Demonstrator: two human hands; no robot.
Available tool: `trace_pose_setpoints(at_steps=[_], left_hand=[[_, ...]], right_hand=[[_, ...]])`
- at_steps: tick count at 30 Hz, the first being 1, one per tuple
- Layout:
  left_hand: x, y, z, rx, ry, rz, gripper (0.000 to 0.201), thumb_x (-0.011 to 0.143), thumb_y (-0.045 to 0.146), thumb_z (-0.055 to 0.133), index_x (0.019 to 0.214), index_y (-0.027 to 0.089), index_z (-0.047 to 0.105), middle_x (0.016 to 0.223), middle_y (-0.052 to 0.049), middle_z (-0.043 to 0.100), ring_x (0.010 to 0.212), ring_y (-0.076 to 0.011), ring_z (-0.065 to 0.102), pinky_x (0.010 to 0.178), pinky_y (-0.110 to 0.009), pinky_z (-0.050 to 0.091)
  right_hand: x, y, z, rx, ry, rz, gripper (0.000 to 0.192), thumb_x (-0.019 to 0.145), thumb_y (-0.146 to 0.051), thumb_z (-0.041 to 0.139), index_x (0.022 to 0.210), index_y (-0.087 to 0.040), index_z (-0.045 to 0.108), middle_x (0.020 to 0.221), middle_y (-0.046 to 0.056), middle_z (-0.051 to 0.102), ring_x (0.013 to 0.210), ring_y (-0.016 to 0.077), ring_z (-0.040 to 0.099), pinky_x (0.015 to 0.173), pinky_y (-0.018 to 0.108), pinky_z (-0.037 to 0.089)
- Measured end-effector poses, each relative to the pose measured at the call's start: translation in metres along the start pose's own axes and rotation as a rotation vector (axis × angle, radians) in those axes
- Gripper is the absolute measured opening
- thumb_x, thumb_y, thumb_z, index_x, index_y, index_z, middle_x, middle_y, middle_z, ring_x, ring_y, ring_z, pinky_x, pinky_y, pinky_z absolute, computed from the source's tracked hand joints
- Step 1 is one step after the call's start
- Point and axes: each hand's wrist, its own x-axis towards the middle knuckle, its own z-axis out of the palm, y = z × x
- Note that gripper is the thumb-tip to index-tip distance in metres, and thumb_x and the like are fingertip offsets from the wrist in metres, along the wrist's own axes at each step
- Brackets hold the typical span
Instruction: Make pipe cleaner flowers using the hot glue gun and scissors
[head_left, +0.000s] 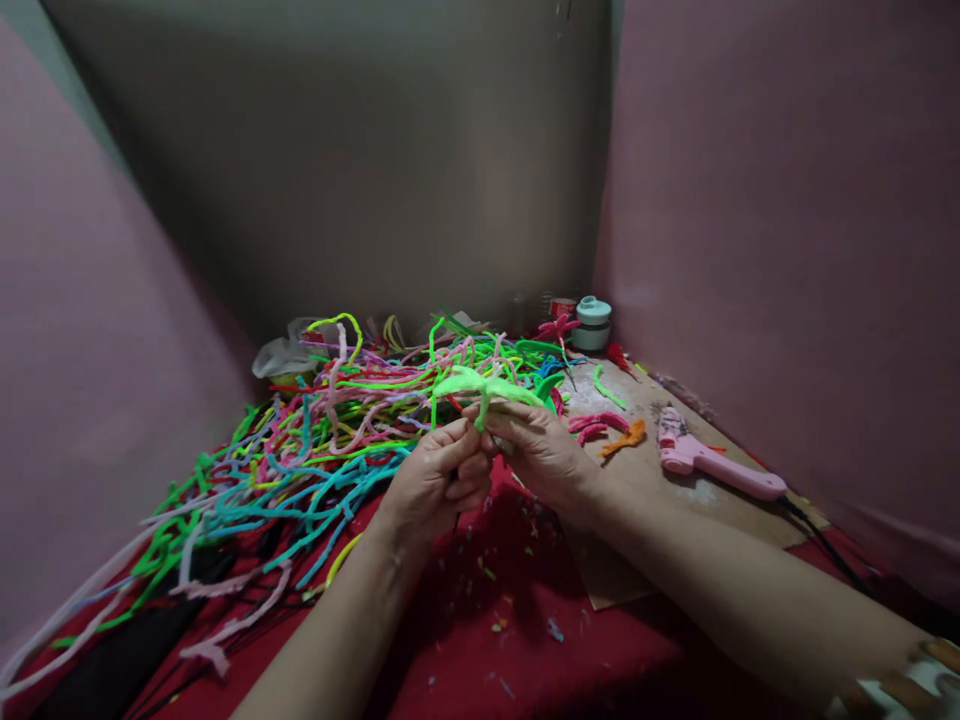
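Note:
Between my two hands, above the red cloth, is a bright green pipe-cleaner piece (469, 382) with two leaf-like blades spreading left and right from a short stem. My left hand (442, 470) is closed, its thumb and fingers pinching the stem from the left. With thumb and fingers together, my right hand (544, 445) grips the same piece from the right, just under its right blade. The fingertips hide the lower stem. Close behind lies a big heap of pipe cleaners (375, 400) in pink, green, blue, yellow and purple.
At right, a pink glue gun (712, 468) rests on a brown board (645, 510), its cord trailing right. An orange piece (624, 440) and pink curved pieces (592, 428) lie beside it. A pale-blue lidded container (592, 323) stands at the back. Scraps dot the red cloth (525, 630).

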Motion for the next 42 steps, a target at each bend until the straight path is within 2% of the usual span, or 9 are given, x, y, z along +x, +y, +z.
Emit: trace_pose_setpoints(at_steps=[3, 7, 11, 14, 20, 27, 34, 38, 42], left_hand=[[0.000, -0.001, 0.001, 0.253, 0.087, 0.029, 0.026, 0.085, 0.040, 0.050, 0.072, 0.017, 0.050, 0.050, 0.009, 0.031, 0.036, -0.0036, 0.019, 0.037, -0.017, 0.020], [0.002, -0.013, 0.004, 0.968, 0.424, 0.320, 0.017, 0.081, 0.034, 0.054, 0.077, 0.018, 0.053, 0.064, 0.001, 0.050, 0.055, -0.0109, 0.045, 0.053, -0.023, 0.034], [0.002, -0.022, 0.001, 1.336, 0.550, 0.458, 0.011, 0.082, 0.024, 0.047, 0.074, 0.018, 0.054, 0.062, 0.000, 0.049, 0.055, -0.0124, 0.043, 0.057, -0.025, 0.032], [0.002, -0.020, 0.000, 1.234, 0.535, 0.436, 0.016, 0.083, 0.022, 0.044, 0.069, 0.019, 0.051, 0.057, 0.003, 0.043, 0.051, -0.0102, 0.036, 0.054, -0.023, 0.030], [0.004, -0.011, 0.000, 0.768, 0.454, 0.320, 0.024, 0.082, 0.028, 0.051, 0.061, 0.018, 0.042, 0.053, 0.006, 0.034, 0.048, -0.0066, 0.029, 0.046, -0.019, 0.025], [0.000, -0.003, 0.008, 0.353, 0.342, 0.142, 0.034, 0.078, 0.034, 0.060, 0.056, 0.015, 0.042, 0.047, 0.007, 0.036, 0.040, -0.0025, 0.025, 0.039, -0.017, 0.018], [-0.001, -0.002, 0.001, -0.111, 0.093, -0.022, 0.019, 0.074, 0.030, 0.066, 0.073, 0.016, 0.054, 0.046, 0.010, 0.035, 0.034, -0.0011, 0.013, 0.032, -0.014, 0.017], [0.000, -0.002, 0.000, 0.035, 0.083, -0.058, 0.019, 0.079, 0.034, 0.059, 0.075, 0.017, 0.053, 0.047, 0.010, 0.031, 0.035, -0.0030, 0.012, 0.033, -0.016, 0.016], [0.001, -0.009, 0.006, 0.769, 0.386, 0.260, 0.022, 0.081, 0.031, 0.053, 0.065, 0.018, 0.049, 0.055, 0.004, 0.041, 0.046, -0.0084, 0.036, 0.046, -0.020, 0.029]], right_hand=[[0.000, 0.002, 0.001, 0.035, 0.086, 0.010, 0.013, 0.064, -0.026, 0.076, 0.073, -0.018, 0.072, 0.059, -0.002, 0.058, 0.056, 0.0093, 0.048, 0.055, 0.023, 0.039], [-0.001, 0.009, -0.001, 0.030, 0.202, 0.006, 0.013, 0.061, -0.026, 0.077, 0.070, -0.018, 0.071, 0.065, -0.001, 0.062, 0.059, 0.0115, 0.051, 0.058, 0.026, 0.041], [-0.002, 0.014, -0.002, -0.065, 0.234, -0.023, 0.015, 0.063, -0.028, 0.076, 0.074, -0.018, 0.072, 0.070, -0.001, 0.065, 0.062, 0.0113, 0.049, 0.059, 0.025, 0.038], [-0.003, 0.012, -0.001, -0.130, 0.178, -0.055, 0.016, 0.066, -0.029, 0.074, 0.080, -0.020, 0.072, 0.073, -0.001, 0.065, 0.067, 0.0123, 0.051, 0.065, 0.027, 0.039], [-0.005, 0.001, 0.001, -0.230, 0.023, -0.076, 0.029, 0.068, -0.032, 0.073, 0.096, -0.021, 0.072, 0.084, 0.002, 0.067, 0.080, 0.0174, 0.056, 0.077, 0.033, 0.043], [-0.002, 0.002, -0.001, -0.138, 0.093, -0.029, 0.015, 0.067, -0.032, 0.074, 0.070, -0.017, 0.070, 0.064, -0.002, 0.058, 0.059, 0.0100, 0.047, 0.060, 0.026, 0.040], [-0.001, 0.000, -0.003, 0.006, -0.029, 0.119, 0.016, 0.066, -0.029, 0.074, 0.064, -0.016, 0.066, 0.063, -0.002, 0.057, 0.059, 0.0081, 0.047, 0.058, 0.022, 0.038], [-0.001, -0.001, -0.001, 0.037, 0.001, 0.125, 0.017, 0.063, -0.027, 0.075, 0.058, -0.015, 0.064, 0.059, -0.002, 0.058, 0.057, 0.0081, 0.047, 0.055, 0.022, 0.037], [-0.002, 0.002, 0.000, 0.054, 0.107, 0.060, 0.011, 0.061, -0.024, 0.076, 0.066, -0.017, 0.069, 0.062, -0.003, 0.060, 0.060, 0.0096, 0.049, 0.058, 0.023, 0.038]])
